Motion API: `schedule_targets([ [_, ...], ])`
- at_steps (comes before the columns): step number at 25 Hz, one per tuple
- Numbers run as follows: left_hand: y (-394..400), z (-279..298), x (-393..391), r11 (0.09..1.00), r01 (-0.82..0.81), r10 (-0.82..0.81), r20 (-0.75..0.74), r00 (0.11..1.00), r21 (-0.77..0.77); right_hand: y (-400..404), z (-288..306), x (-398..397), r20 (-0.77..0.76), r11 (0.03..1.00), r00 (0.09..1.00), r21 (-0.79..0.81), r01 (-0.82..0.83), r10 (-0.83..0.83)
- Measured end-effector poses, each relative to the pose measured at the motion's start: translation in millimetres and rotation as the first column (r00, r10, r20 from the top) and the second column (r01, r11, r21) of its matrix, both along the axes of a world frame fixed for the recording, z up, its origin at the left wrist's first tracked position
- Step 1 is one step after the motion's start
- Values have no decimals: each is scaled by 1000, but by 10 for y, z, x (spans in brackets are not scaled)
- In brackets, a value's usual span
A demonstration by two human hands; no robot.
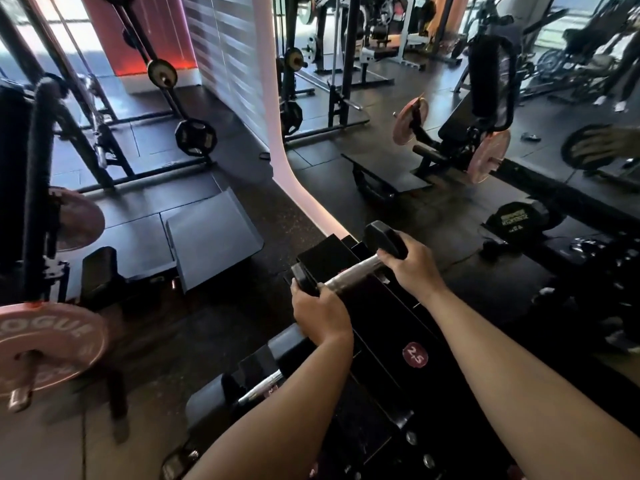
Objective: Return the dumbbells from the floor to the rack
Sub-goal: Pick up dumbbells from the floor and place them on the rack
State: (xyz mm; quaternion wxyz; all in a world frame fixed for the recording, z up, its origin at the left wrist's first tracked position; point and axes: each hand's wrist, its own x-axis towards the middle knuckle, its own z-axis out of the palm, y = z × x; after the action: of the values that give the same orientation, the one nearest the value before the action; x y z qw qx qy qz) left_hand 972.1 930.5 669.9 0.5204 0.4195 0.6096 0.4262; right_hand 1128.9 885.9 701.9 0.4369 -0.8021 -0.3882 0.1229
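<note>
Head view: small black-headed, chrome-handled dumbbell [349,268] over black tiered rack [381,313]; axis near-left to far-right; left hand [320,315], right hand [410,261] clasping opposite heads

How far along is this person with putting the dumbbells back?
Done: one black chrome-handled dumbbell looks seated on the black rack. In hand: the left hand and right hand hold a small black dumbbell over the rack's top. Left: setting it down; further floor dumbbells cannot be told.

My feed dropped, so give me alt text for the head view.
Both hands hold one small dumbbell over the black rack: left hand on the near head, right hand on the far head. Another dumbbell sits lower left.
</note>
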Motion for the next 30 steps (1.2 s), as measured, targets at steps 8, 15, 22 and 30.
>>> schedule_targets([
  [8,418,-568,385,993,-22,18,-33,999,-118,523,-547,399,13,989,999,-140,-41,43],
  [15,619,-669,550,986,-90,78,-86,993,-140,726,-732,576,21,987,999,-157,-40,43],
  [22,709,-558,548,958,-77,70,-35,997,-276,826,-604,692,-5,958,990,-253,-137,141],
  [30,491,-192,489,991,26,-35,-70,997,-129,360,-340,569,-184,993,982,-118,10,-32],
])
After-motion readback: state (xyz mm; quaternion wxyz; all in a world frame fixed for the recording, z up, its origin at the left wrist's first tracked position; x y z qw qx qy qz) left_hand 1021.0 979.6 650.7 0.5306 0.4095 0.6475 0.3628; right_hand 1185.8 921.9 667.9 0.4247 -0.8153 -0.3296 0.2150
